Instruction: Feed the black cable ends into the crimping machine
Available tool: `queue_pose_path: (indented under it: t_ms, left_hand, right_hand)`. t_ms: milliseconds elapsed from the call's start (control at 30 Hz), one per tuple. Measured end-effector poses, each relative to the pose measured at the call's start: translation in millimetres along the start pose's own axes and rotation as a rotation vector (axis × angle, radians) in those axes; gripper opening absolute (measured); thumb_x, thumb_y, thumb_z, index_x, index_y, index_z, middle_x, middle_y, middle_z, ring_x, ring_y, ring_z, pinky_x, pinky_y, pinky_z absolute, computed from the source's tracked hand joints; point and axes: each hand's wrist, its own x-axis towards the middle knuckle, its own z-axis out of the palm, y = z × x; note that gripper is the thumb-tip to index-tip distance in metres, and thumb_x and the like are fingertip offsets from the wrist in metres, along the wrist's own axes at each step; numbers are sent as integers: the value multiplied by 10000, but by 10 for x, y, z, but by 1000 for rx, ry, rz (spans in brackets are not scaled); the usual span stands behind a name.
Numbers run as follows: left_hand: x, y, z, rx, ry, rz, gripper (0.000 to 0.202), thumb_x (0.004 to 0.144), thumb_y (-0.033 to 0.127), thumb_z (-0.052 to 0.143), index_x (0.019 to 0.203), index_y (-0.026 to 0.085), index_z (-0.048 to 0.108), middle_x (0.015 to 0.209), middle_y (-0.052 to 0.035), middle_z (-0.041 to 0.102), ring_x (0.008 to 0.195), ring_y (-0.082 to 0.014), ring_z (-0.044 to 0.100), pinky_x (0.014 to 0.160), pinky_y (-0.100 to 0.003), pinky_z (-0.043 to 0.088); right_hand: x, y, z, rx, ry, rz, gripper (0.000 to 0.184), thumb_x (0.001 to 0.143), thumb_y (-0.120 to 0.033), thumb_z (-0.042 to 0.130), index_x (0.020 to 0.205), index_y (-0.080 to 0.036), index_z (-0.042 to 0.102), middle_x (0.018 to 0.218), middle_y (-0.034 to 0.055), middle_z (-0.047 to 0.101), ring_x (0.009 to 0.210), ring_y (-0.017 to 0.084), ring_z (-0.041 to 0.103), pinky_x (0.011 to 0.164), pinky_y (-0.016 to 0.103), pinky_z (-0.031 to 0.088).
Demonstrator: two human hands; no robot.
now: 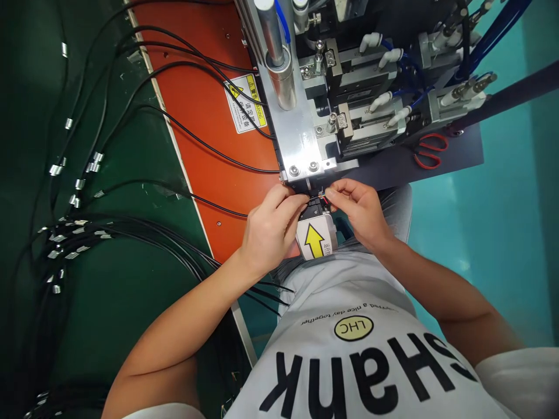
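Observation:
At the front of the machine, my left hand (271, 230) is closed in a pinch on what looks like the end of a black cable. Facing it, my right hand (362, 212) pinches thin coloured wires (323, 196) between thumb and forefinger. Both sets of fingertips are close together over a small black fixture (311, 208). Just below the fingers is a white label with a yellow arrow (313, 240). The fingertips hide much of the cable end, and the wires are too small to count.
Bundled black cables with metal ends (78, 233) lie on the green tabletop (131, 302) at left. Several cables cross the orange panel (201, 116). The machine's metal plate (301, 134) and pneumatic cylinders (371, 128) stand ahead. Red-handled scissors (430, 152) rest on a dark shelf at right.

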Motion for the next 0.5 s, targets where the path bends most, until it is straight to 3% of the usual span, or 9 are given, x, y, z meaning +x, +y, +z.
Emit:
queue_pose_path:
  t_ms: [300,500]
  left_hand:
    - [-21,5,31,30,22,-8,204,960,209,511,1101,215,657,969,-57,612,940,-176,605,819,-294,525]
    - [-19,-9,13,60,-42,25,288,963,186,456,1182,234,637,984,-64,610,921,-178,612,780,-290,524]
  right_hand:
    - [12,14,6,-8,2,-6,227,804,-388,758,775,-187,657,696,-12,613,622,108,527,587,245,450]
    - [11,31,9,6,1,-17,222,802,-381,756,765,-190,650,703,-12,610,621,109,527,571,242,449]
